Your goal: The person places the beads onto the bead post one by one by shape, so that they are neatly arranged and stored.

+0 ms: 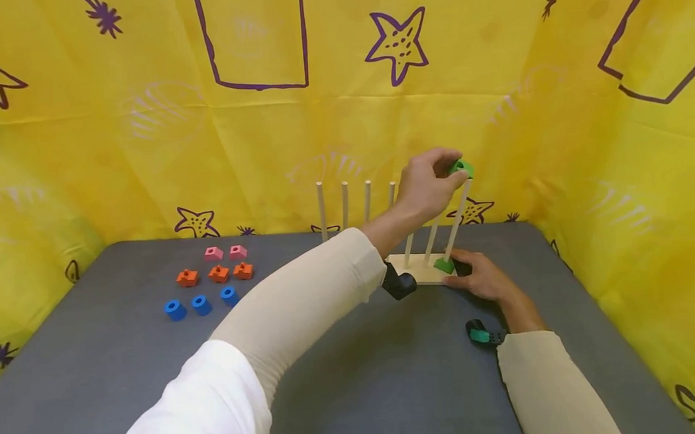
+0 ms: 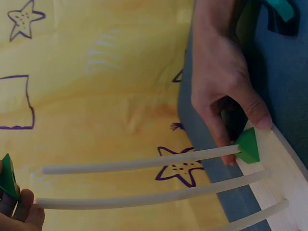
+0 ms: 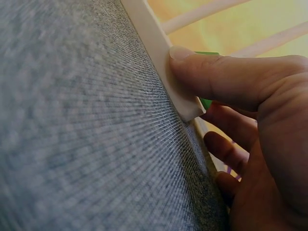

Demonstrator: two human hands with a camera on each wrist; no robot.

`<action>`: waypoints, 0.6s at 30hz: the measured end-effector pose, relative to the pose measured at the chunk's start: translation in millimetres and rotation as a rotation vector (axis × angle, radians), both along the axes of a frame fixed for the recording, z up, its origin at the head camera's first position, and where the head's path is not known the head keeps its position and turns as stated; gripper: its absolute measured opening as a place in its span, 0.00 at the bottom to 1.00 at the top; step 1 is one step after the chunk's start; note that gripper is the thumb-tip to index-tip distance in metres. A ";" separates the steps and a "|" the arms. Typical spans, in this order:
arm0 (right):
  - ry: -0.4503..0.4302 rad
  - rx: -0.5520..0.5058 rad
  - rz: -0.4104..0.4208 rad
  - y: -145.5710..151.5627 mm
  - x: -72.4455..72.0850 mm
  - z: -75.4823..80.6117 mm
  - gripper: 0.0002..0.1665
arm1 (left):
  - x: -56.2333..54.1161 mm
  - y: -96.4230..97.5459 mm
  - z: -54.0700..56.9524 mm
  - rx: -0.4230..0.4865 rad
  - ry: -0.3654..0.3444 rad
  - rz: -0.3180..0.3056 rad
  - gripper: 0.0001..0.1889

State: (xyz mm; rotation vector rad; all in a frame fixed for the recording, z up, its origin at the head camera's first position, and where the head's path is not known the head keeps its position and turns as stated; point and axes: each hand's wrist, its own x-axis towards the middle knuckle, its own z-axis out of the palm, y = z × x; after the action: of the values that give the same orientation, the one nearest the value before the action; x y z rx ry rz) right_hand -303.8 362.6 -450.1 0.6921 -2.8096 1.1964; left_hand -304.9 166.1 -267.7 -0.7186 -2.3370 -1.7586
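My left hand (image 1: pixel 428 184) pinches a green triangular block (image 1: pixel 464 167) at the top of the rightmost wooden peg (image 1: pixel 458 218). In the left wrist view this block (image 2: pixel 7 179) appears just beyond the peg's free end, apart from it. A second green triangular block (image 1: pixel 444 265) sits at the bottom of that same peg, against the wooden base (image 1: pixel 424 276). My right hand (image 1: pixel 484 279) grips the right end of the base, its thumb (image 3: pixel 211 74) on the near edge. The left forearm hides part of the pegboard.
Left on the grey table (image 1: pixel 124 377) lie two pink blocks (image 1: pixel 238 251), three orange blocks (image 1: pixel 219 273) and three blue cylinders (image 1: pixel 201 305), all with holes. More upright pegs (image 1: pixel 322 208) rise behind the left arm. A yellow patterned cloth (image 1: pixel 248 150) hangs behind the table.
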 end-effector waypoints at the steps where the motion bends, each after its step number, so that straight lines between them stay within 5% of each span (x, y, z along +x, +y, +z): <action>1: 0.003 -0.003 -0.001 -0.3 0.0 -0.5 0.36 | -1.9 3.2 -1.3 -0.008 0.008 0.003 0.18; 18: 0.051 -0.055 0.030 -1.7 0.9 0.0 0.32 | -14.2 28.8 -15.7 -0.086 -0.005 0.002 0.18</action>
State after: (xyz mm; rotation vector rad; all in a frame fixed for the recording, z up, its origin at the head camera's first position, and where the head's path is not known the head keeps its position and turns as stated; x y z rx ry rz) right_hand -302.9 360.9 -450.1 0.7529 -2.7232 1.2371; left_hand -319.0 194.9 -283.3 -0.7246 -2.4291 -1.6695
